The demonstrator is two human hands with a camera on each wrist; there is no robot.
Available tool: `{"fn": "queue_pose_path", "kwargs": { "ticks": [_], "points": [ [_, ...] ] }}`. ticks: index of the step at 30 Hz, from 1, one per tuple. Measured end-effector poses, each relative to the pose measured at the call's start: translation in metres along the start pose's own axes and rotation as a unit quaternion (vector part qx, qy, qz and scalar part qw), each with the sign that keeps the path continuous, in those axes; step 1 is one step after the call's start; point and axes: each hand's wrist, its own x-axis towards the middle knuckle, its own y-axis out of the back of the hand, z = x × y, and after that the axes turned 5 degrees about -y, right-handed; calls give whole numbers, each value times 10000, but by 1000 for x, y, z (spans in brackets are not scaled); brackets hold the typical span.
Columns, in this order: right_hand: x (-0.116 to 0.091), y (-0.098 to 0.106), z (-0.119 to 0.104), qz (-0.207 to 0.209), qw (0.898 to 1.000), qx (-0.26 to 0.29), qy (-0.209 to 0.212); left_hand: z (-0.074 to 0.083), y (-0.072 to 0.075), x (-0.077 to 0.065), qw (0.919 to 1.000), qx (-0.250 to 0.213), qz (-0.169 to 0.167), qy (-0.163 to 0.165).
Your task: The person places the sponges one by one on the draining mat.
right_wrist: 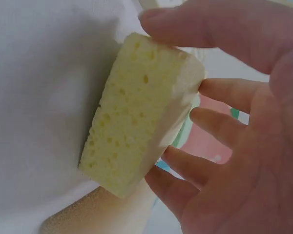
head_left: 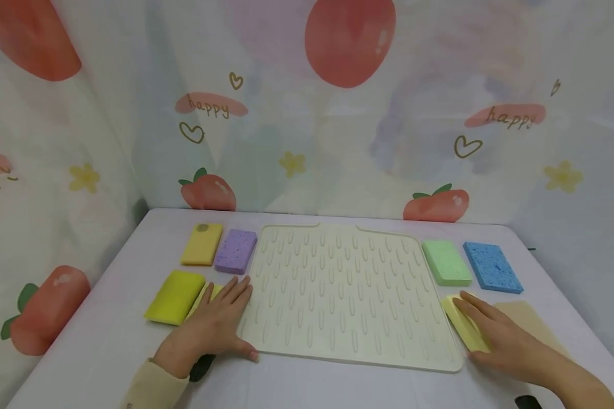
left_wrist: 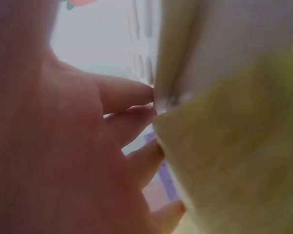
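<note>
My left hand (head_left: pixel 215 321) lies with spread fingers at the left edge of a cream ribbed mat (head_left: pixel 343 295), its thumb near the mat's front corner. A yellow sponge (head_left: pixel 199 298) is partly hidden under this hand; in the left wrist view fingertips touch the edge of the yellow sponge (left_wrist: pixel 234 161). On the mat's right side my right hand (head_left: pixel 511 343) holds a pale yellow sponge (head_left: pixel 463 326). The right wrist view shows the thumb on one end of that holed sponge (right_wrist: pixel 127 117) and the fingertips along its upper edge.
At left lie a bright yellow sponge (head_left: pixel 175 297), a darker yellow sponge (head_left: pixel 204 244) and a purple sponge (head_left: pixel 236 251). Green (head_left: pixel 446 262) and blue (head_left: pixel 493 267) sponges lie at right; a tan sponge (head_left: pixel 534 321) is partly behind my right hand. A printed curtain (head_left: pixel 337 142) stands behind the table.
</note>
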Motion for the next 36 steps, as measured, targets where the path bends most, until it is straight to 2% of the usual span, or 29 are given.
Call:
{"fn": "queue_pose_path", "kwargs": {
  "ticks": [5, 17, 23, 28, 36],
  "points": [
    [1, 4, 2, -322, 9994, 87, 35, -1, -1, -1, 9999, -14, 135, -60],
    [5, 7, 6, -439, 9988, -92, 183, -5, 1, -4, 9997, -193, 97, -137],
    [7, 8, 8, -234, 9994, -198, 160, -5, 4, -4, 9994, -248, 135, -183],
    [8, 8, 4, -96, 9999, -47, 6, -4, 4, -3, 9994, -191, 175, -225],
    [12, 4, -2, -91, 9999, 90, -40, -6, 2, -3, 9995, -129, 211, -171]
  ]
}}
